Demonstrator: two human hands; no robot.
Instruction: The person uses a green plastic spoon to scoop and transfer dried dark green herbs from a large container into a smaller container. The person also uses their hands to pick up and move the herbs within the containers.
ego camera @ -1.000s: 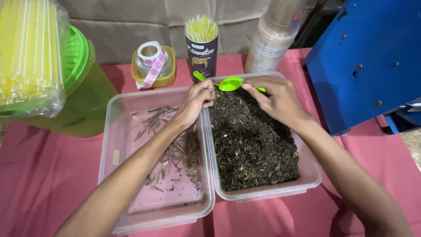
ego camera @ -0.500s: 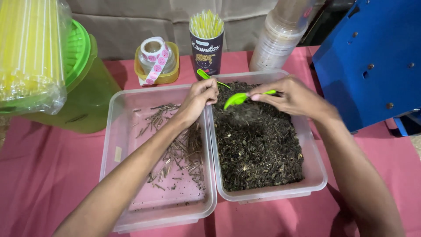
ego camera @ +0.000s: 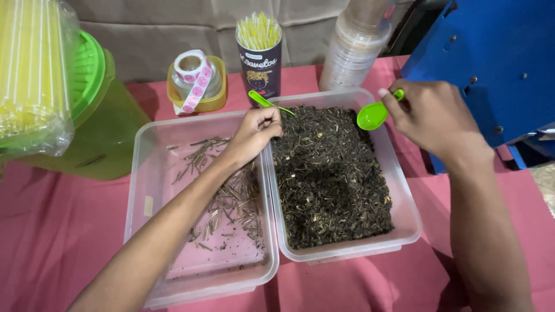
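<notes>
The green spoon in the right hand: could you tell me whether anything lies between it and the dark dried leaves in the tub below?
Nothing visible does. The green spoon, held by the right hand, hangs over the tub's far corner, with the dried leaves lying uncovered beneath it.

My right grip (ego camera: pixel 430 118) holds a bright green spoon (ego camera: pixel 373 115) over dark brown-black dried leaves (ego camera: pixel 329 176) (clear tub (ego camera: pixel 404 199)); the bench (ego camera: pixel 52 231) cloth is pink.

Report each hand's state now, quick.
Left hand: closed, pinching a green scoop by its handle.
Right hand: closed, holding a green spoon over the bin of dark leaves.
</notes>
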